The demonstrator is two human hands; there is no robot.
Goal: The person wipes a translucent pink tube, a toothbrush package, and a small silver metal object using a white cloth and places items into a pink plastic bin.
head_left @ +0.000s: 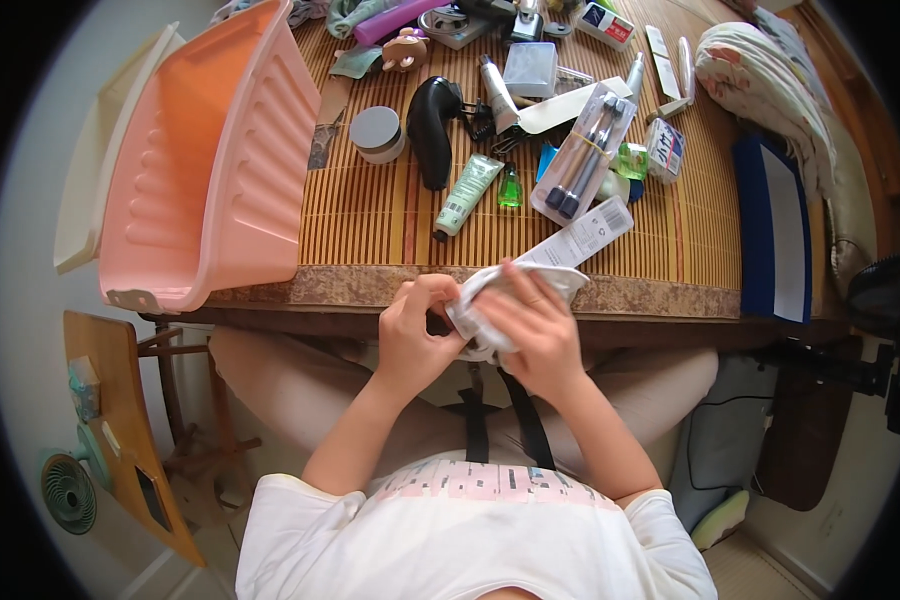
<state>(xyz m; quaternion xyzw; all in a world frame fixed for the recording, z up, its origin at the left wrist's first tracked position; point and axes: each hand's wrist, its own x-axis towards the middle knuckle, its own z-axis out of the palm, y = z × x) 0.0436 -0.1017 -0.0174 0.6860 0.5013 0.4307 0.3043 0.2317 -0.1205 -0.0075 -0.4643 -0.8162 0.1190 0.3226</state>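
A crumpled white cloth is between my hands at the near edge of the table. My left hand pinches its left side, thumb and forefinger curled together. Over its middle lies my right hand, fingers long and slightly blurred, pressing the cloth in its grip. Whether something is wrapped inside I cannot tell. Just beyond the cloth is a flat white box with a barcode. Farther off are a pale green tube, a small green bottle and a clear case holding dark sticks.
A pink plastic basket lies on its side at the left. A grey-lidded jar and a black curved device stand mid-table, with several small items behind. At the right are a dark blue box and a patterned fabric bundle.
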